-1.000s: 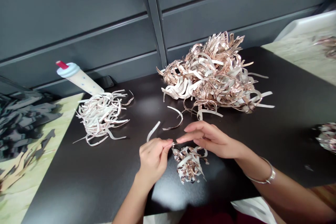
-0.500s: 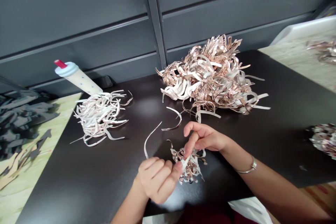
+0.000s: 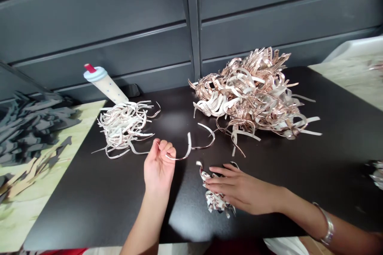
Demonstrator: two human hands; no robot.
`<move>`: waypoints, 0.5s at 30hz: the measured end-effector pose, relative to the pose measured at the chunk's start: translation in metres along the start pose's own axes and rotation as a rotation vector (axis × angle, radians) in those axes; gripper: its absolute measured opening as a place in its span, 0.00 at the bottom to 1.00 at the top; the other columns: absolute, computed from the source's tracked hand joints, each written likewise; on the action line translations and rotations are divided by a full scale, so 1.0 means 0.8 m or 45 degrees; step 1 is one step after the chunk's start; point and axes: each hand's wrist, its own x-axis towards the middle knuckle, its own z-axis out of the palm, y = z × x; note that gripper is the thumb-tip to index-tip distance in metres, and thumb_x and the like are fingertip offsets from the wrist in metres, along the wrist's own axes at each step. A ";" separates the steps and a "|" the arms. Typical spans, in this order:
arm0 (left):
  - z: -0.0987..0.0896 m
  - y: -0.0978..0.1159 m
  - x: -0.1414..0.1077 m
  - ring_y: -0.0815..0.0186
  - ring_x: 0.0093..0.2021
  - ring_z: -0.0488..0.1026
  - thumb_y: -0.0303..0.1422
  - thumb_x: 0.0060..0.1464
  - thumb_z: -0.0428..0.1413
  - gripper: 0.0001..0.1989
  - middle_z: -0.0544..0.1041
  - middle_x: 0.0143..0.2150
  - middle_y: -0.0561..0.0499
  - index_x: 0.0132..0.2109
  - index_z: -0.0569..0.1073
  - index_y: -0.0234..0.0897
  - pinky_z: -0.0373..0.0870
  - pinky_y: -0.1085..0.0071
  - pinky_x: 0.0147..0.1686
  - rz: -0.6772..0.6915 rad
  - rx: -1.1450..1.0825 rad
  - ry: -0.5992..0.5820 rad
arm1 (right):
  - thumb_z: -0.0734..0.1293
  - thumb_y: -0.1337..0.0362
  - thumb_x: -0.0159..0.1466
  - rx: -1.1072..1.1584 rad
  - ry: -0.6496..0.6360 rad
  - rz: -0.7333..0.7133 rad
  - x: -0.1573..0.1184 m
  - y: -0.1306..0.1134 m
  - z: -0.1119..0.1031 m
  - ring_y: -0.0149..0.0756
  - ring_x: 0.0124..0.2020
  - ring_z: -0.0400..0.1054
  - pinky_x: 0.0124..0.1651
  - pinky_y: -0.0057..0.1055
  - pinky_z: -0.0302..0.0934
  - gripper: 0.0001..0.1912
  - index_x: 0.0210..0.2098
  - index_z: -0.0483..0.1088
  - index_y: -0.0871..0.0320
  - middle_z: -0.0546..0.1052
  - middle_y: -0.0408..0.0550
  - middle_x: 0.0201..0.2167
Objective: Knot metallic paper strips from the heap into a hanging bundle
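My left hand point(image 3: 160, 163) is raised over the table with its palm turned up and fingers curled. A thin curved strip point(image 3: 189, 148), white on one face and rose-gold on the other, sticks out to the right from its fingers. My right hand point(image 3: 242, 189) lies palm down, fingers stretched out, over a small heap of short white and rose-gold clippings point(image 3: 215, 203), partly covering it. Just beyond my left hand is a loose pile of mostly white strips point(image 3: 122, 125). Another single curved strip point(image 3: 211, 141) rests on the table between my hands and the big pile.
A large tangled pile of rose-gold strips point(image 3: 248, 91) stands at the back of the dark table point(image 3: 104, 207). A pale tumbler with a red straw point(image 3: 110, 89) leans at the back left. Dark grey cut pieces point(image 3: 32, 127) lie far left; more clippings point(image 3: 378, 175) sit at the right edge.
My left hand has come away from the small heap, up and to the left, turning palm up with the strip. My right hand has flattened over the clippings. The view has shifted slightly.
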 end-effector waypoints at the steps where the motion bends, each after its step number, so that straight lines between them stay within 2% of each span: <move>1: -0.001 0.004 0.002 0.78 0.19 0.61 0.25 0.66 0.36 0.16 0.62 0.22 0.57 0.33 0.64 0.33 0.64 0.83 0.21 -0.087 -0.107 0.024 | 0.58 0.65 0.68 0.019 -0.017 0.014 -0.002 0.001 -0.004 0.46 0.67 0.47 0.65 0.55 0.43 0.24 0.63 0.58 0.51 0.67 0.50 0.61; 3: -0.006 0.009 0.006 0.79 0.18 0.61 0.25 0.67 0.33 0.18 0.61 0.22 0.57 0.34 0.63 0.31 0.61 0.87 0.17 -0.214 -0.251 0.059 | 0.59 0.60 0.68 0.073 -0.085 0.012 -0.003 0.000 -0.010 0.48 0.68 0.44 0.64 0.58 0.41 0.26 0.64 0.55 0.51 0.64 0.52 0.62; 6: -0.012 0.008 0.009 0.80 0.15 0.57 0.25 0.67 0.32 0.17 0.58 0.21 0.59 0.36 0.63 0.30 0.53 0.89 0.11 -0.316 -0.286 0.087 | 0.60 0.55 0.67 0.097 -0.141 0.022 -0.004 -0.002 -0.006 0.52 0.69 0.41 0.63 0.61 0.42 0.31 0.66 0.50 0.54 0.59 0.55 0.65; 8: -0.015 0.004 0.009 0.81 0.13 0.55 0.24 0.67 0.32 0.17 0.57 0.20 0.60 0.36 0.63 0.30 0.49 0.88 0.08 -0.360 -0.249 0.078 | 0.59 0.57 0.68 0.038 0.052 0.062 -0.002 -0.003 -0.001 0.52 0.68 0.43 0.63 0.61 0.43 0.26 0.64 0.55 0.52 0.61 0.55 0.64; 10: -0.016 -0.001 0.007 0.81 0.12 0.54 0.23 0.66 0.33 0.16 0.57 0.21 0.60 0.36 0.63 0.31 0.48 0.88 0.07 -0.404 -0.217 0.053 | 0.59 0.61 0.68 0.000 0.436 0.106 0.005 -0.003 0.000 0.50 0.65 0.52 0.62 0.57 0.48 0.19 0.58 0.65 0.53 0.68 0.56 0.58; 12: -0.017 -0.006 0.003 0.82 0.12 0.55 0.23 0.66 0.35 0.15 0.56 0.21 0.60 0.36 0.64 0.31 0.47 0.89 0.08 -0.438 -0.187 0.022 | 0.61 0.63 0.66 0.077 0.782 0.156 0.020 -0.006 -0.005 0.46 0.55 0.64 0.57 0.49 0.57 0.14 0.50 0.71 0.55 0.75 0.56 0.48; 13: -0.018 -0.008 0.002 0.82 0.12 0.54 0.22 0.66 0.36 0.14 0.56 0.21 0.60 0.36 0.64 0.32 0.47 0.89 0.08 -0.445 -0.159 0.002 | 0.62 0.63 0.65 0.173 0.864 0.192 0.029 -0.008 -0.009 0.43 0.49 0.68 0.52 0.44 0.62 0.12 0.47 0.73 0.55 0.76 0.54 0.43; 14: -0.019 -0.010 0.000 0.82 0.12 0.54 0.22 0.66 0.38 0.13 0.56 0.20 0.61 0.36 0.64 0.33 0.47 0.90 0.08 -0.445 -0.120 -0.021 | 0.64 0.63 0.64 0.310 0.861 0.222 0.040 -0.012 -0.013 0.40 0.43 0.70 0.48 0.39 0.64 0.11 0.44 0.73 0.56 0.77 0.52 0.38; 15: -0.020 -0.012 0.000 0.82 0.12 0.53 0.22 0.65 0.39 0.12 0.56 0.20 0.61 0.36 0.64 0.33 0.47 0.90 0.08 -0.437 -0.072 -0.046 | 0.65 0.63 0.63 0.481 0.789 0.261 0.051 -0.016 -0.017 0.38 0.38 0.70 0.44 0.36 0.65 0.11 0.44 0.73 0.57 0.77 0.49 0.34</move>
